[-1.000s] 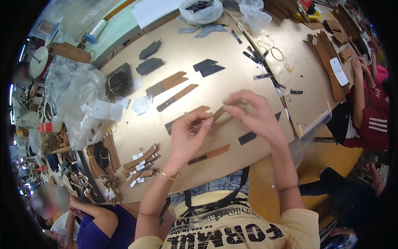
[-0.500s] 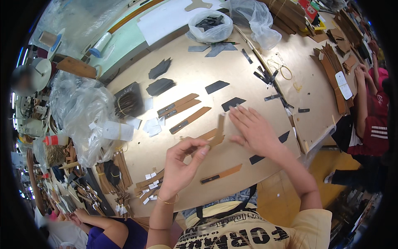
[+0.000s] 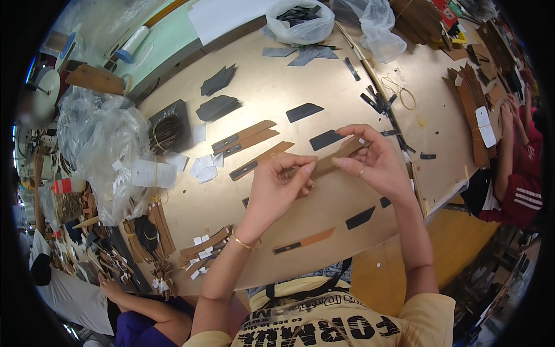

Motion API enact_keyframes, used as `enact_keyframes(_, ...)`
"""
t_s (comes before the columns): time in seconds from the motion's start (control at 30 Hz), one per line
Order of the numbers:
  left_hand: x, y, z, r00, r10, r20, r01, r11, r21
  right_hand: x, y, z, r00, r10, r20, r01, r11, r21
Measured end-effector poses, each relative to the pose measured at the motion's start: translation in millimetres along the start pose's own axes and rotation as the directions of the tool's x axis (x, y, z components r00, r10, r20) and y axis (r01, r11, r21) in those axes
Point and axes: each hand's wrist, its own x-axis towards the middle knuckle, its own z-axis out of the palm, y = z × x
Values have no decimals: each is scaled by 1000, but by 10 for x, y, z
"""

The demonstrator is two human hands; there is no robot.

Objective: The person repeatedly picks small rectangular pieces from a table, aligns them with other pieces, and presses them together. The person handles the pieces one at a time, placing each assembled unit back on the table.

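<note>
Here's the broad tan table beneath you, wide and slightly shiny, with a heap of clear plastic bulking up at its left side. Over the middle of it, both your hands are up and busy! Your left hand has thumb and fingertips pinched together, clamped on the lower-left end of a brown strip. Your right hand has the other end: thumb on the near side, fingers curled round the far side, the strip caught between them. So there it is, bridging your two hands, rising a little toward the right, its middle bare between the two grips.

Down near your table edge lies another strip, brown with a dark end, well apart from your fingers. A dark slanted piece sits just beside your right fingertips, with a similar dark piece farther up the table. And the smallest detail: a little white patch by your right fingers, at the strip's upper end; whether it's stuck on, you can't tell from here.
</note>
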Motion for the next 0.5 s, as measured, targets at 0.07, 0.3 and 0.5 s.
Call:
enact_keyframes(0.07,88,-5,5,996,46,-81,-43,999,32,122,-7,18,1000,-1,-26,-2,995,-104)
enact_keyframes(0.3,306,8,54,964,111,-240,-64,979,195,345,92,108,985,-86,-150,21,922,-387)
enact_keyframes(0.5,368,-19,34,973,58,-223,13,953,304,363,104,99,982,-115,-148,37,893,-448)
